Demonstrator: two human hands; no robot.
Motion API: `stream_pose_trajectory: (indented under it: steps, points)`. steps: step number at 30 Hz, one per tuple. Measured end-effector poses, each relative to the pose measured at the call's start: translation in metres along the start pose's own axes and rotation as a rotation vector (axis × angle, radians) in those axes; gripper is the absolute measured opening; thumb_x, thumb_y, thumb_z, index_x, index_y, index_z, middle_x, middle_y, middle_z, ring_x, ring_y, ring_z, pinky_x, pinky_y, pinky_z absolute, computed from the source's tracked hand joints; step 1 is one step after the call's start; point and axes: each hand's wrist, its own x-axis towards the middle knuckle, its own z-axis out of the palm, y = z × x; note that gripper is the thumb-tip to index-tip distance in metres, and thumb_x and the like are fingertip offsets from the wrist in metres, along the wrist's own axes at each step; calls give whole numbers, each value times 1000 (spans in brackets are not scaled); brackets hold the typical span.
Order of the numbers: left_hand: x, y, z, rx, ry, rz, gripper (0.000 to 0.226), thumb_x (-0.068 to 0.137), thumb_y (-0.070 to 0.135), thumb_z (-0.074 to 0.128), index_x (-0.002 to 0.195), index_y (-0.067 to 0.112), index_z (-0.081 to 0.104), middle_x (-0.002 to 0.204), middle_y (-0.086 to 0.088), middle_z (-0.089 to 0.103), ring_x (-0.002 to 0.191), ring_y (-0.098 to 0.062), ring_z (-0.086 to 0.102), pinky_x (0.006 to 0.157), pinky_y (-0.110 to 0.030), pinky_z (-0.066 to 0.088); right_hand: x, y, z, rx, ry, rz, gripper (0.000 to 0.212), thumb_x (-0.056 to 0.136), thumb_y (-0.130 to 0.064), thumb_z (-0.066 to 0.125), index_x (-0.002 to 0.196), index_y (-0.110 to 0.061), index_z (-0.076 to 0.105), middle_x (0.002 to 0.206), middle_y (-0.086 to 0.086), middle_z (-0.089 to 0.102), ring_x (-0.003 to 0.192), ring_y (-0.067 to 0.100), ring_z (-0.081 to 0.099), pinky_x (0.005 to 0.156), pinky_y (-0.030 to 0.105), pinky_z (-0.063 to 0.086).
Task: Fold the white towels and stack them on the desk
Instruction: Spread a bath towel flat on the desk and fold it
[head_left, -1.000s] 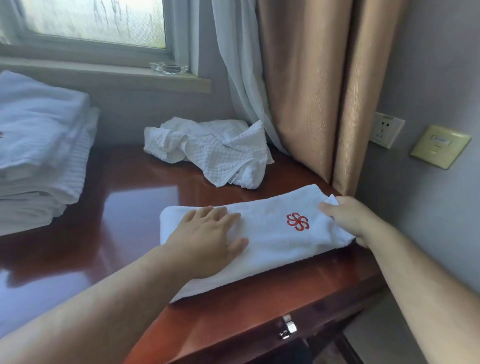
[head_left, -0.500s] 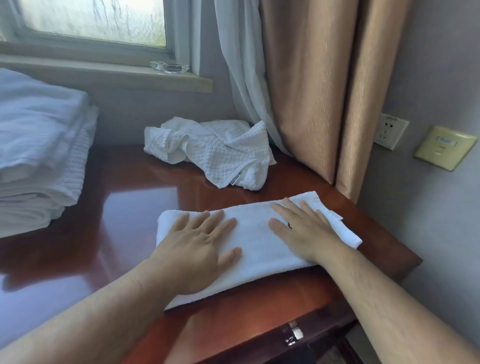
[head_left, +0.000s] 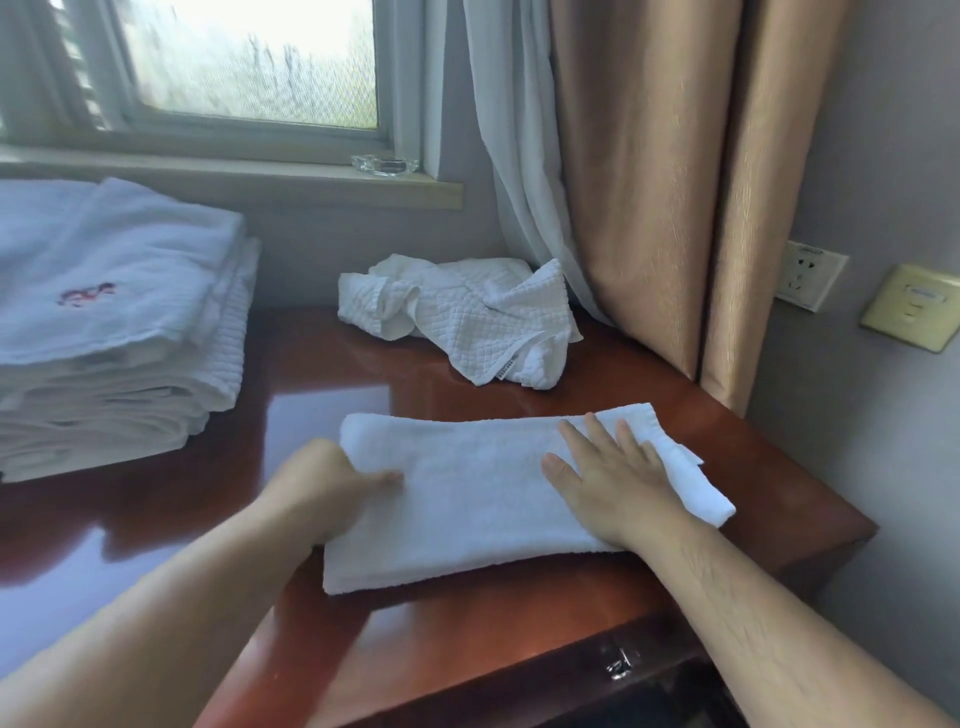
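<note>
A folded white towel (head_left: 467, 493) lies as a long strip across the glossy red-brown desk (head_left: 322, 415) in front of me. My left hand (head_left: 324, 480) grips its left end, thumb on top and fingers tucked underneath. On the strip's right half my right hand (head_left: 605, 478) presses flat, fingers spread. A stack of folded white towels (head_left: 114, 332) stands at the desk's left, the top one marked with a red emblem. A crumpled waffle-weave towel (head_left: 467, 312) lies at the back by the curtains.
Tan and white curtains (head_left: 649, 182) hang at the desk's back right. A glass ashtray (head_left: 384, 165) sits on the windowsill. A wall socket (head_left: 808, 280) and a switch plate (head_left: 914, 306) are on the right wall. A drawer latch (head_left: 618, 665) shows below the desk's front edge.
My right hand let go of the towel's right end and now presses flat on its right half. My left hand slid from lying flat to gripping the left end. The red emblem is hidden.
</note>
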Motion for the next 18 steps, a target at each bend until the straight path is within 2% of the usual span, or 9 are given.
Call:
stream_pose_trajectory:
  steps: [3, 5, 7, 9, 10, 12, 14, 15, 18]
  points:
    - [-7, -12, -21, -151, -125, 65, 34, 79, 37, 84, 100, 12, 74, 95, -8, 77, 89, -26, 73, 87, -45, 59, -13, -26, 3, -2, 24, 77, 69, 100, -63, 11, 162, -34, 1, 170, -1, -9, 155, 34, -11, 123, 55, -3]
    - [-15, -24, -36, -272, -178, 132, 15, 91, 23, 73, 105, 18, 72, 97, -3, 78, 88, -21, 75, 84, -43, 59, -26, -53, 7, -26, 3, 126, 69, 102, -59, 12, 162, -27, 4, 170, 5, -4, 153, 41, -5, 121, 60, 3]
    - [-22, -35, -53, -264, -140, 196, 16, 95, 18, 66, 110, 24, 69, 100, 1, 77, 93, -21, 74, 88, -46, 58, -38, -79, 8, -65, -2, 108, 65, 102, -57, 17, 157, -22, 21, 165, 11, 15, 148, 42, 14, 117, 58, 18]
    - [-29, -43, -72, -146, -36, 267, 15, 94, 20, 66, 107, 27, 67, 97, 5, 75, 93, -19, 72, 89, -49, 56, -44, -97, 1, -65, 106, -19, 59, 100, -59, 31, 143, -19, 39, 149, 8, 40, 134, 35, 36, 108, 50, 35]
    - [-32, -43, -82, -80, 10, 305, 14, 92, 21, 68, 105, 28, 67, 96, 6, 74, 92, -17, 70, 88, -49, 56, -42, -105, -7, -2, 177, -123, 63, 97, -63, 41, 142, -19, 38, 147, 5, 42, 132, 31, 38, 107, 47, 37]
    - [-41, -39, -106, 32, 59, 388, 15, 90, 24, 71, 104, 28, 65, 95, 7, 72, 92, -16, 68, 87, -48, 54, -35, -121, -30, 189, 227, -365, 96, 84, -72, 61, 155, -22, 21, 157, -1, 28, 147, 24, 25, 118, 43, 28]
    - [-51, -29, -129, 132, 71, 467, 17, 90, 26, 71, 105, 28, 65, 97, 8, 71, 95, -15, 66, 90, -46, 52, -26, -141, -56, 442, 82, -551, 123, 66, -76, 76, 159, -37, 6, 163, -10, 20, 151, 14, 17, 121, 37, 23]
    - [-54, -23, -140, 197, 78, 500, 16, 90, 26, 71, 104, 30, 64, 98, 10, 70, 96, -12, 65, 91, -44, 50, -21, -151, -66, 544, -10, -599, 127, 59, -75, 82, 157, -45, 7, 162, -14, 24, 148, 10, 24, 118, 34, 28]
    - [-61, -9, -170, 364, 107, 530, 19, 91, 28, 69, 89, 40, 55, 93, 14, 65, 94, -9, 60, 90, -34, 47, -4, -182, -86, 622, -140, -670, 95, 58, -61, 89, 140, -53, 43, 139, -19, 55, 124, 5, 55, 104, 36, 47]
